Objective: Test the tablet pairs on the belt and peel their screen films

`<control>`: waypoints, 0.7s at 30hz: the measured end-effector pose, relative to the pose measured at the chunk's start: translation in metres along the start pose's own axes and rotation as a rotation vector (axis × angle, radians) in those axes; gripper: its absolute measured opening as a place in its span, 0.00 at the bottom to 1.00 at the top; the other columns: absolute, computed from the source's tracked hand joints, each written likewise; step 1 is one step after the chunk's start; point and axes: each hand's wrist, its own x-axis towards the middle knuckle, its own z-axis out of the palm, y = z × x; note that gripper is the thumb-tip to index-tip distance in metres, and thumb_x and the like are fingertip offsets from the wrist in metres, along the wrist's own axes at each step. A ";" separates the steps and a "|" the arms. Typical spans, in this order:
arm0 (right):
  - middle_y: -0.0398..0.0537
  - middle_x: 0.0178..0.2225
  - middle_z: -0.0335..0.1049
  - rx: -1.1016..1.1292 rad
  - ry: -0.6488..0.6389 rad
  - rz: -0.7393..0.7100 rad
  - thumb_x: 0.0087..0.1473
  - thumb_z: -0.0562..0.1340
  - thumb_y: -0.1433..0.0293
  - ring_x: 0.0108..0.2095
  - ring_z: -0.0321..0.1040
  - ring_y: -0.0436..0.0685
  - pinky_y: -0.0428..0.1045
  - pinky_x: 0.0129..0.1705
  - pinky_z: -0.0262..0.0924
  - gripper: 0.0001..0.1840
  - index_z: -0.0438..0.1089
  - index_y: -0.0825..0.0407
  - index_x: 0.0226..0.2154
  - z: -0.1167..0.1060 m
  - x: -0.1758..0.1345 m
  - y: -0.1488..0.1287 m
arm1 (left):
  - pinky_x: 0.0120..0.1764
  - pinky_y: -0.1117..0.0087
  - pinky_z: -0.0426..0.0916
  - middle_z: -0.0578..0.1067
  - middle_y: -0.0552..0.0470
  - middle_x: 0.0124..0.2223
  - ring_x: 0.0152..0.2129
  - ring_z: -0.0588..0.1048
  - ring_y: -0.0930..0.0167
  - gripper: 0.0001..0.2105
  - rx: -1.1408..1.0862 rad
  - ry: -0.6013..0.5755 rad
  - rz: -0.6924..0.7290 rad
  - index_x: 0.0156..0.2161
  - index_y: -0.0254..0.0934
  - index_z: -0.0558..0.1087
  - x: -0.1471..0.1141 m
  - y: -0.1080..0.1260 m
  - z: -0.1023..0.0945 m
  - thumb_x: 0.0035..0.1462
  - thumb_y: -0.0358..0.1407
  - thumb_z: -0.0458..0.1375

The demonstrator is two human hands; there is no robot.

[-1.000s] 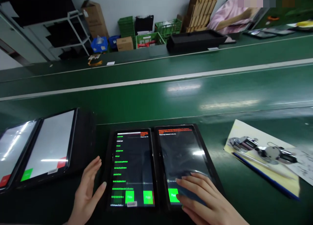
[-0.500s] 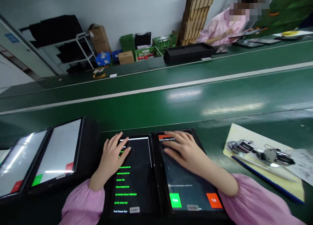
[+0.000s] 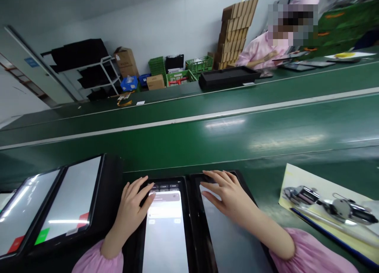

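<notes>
My left hand (image 3: 132, 204) rests spread-fingered on the left tablet (image 3: 166, 229); my right hand (image 3: 229, 194) likewise on the right tablet (image 3: 233, 241). Best I touch lightly with fingertips only.

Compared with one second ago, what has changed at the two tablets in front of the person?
Both hands moved from the tablets' near ends to their far ends: left hand on the left black tablet, right hand on the right black tablet. Both screens turned from dark test menus to light pages. The tablets stayed side by side.
</notes>
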 end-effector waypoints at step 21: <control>0.53 0.56 0.77 0.036 -0.007 -0.032 0.73 0.57 0.65 0.55 0.73 0.68 0.67 0.53 0.69 0.17 0.82 0.45 0.43 0.019 0.006 0.019 | 0.68 0.34 0.59 0.73 0.46 0.66 0.66 0.69 0.54 0.14 -0.048 -0.056 0.012 0.57 0.49 0.78 -0.003 -0.003 0.014 0.72 0.42 0.55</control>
